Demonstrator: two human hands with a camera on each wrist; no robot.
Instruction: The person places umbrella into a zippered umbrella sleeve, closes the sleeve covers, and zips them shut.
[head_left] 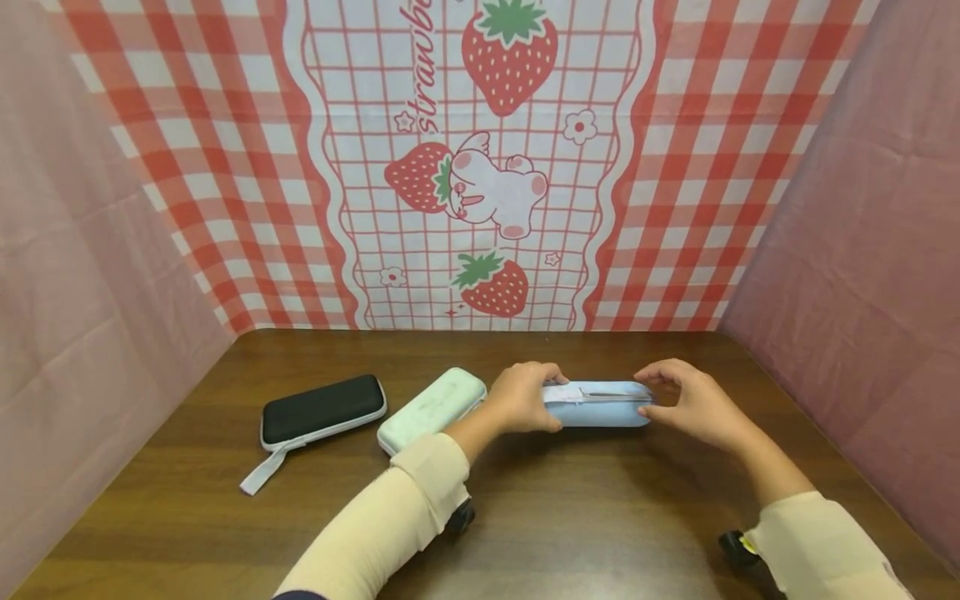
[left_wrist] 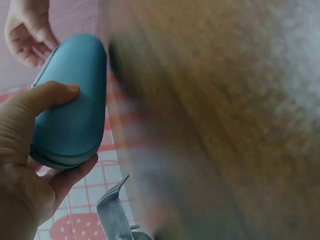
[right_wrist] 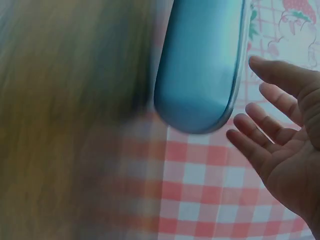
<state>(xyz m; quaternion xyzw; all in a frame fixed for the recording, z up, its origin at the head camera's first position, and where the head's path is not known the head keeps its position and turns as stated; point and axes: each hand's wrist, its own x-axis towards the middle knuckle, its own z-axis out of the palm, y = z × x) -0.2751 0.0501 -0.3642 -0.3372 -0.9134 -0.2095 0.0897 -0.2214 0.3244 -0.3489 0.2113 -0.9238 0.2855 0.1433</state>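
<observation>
A light blue zip case (head_left: 611, 414) lies at the right of the middle of the table, its zip edge on top, with a pale strap (head_left: 564, 393) along it. My left hand (head_left: 517, 400) grips its left end; in the left wrist view the thumb presses the broad side of the blue case (left_wrist: 75, 115) and fingers go under its end. Around the right end is my right hand (head_left: 697, 404), thumb and fingers spread. In the right wrist view that hand (right_wrist: 290, 135) stands apart from the blue case (right_wrist: 200, 75), its fingers relaxed.
A mint green case (head_left: 435, 408) lies just left of my left forearm, partly behind it. Farther left is a black case (head_left: 324, 410) with grey edging and a grey wrist strap (head_left: 264, 472). A checked strawberry cloth (head_left: 480, 192) hangs behind the wooden table (head_left: 570, 517), with pink cloth at both sides.
</observation>
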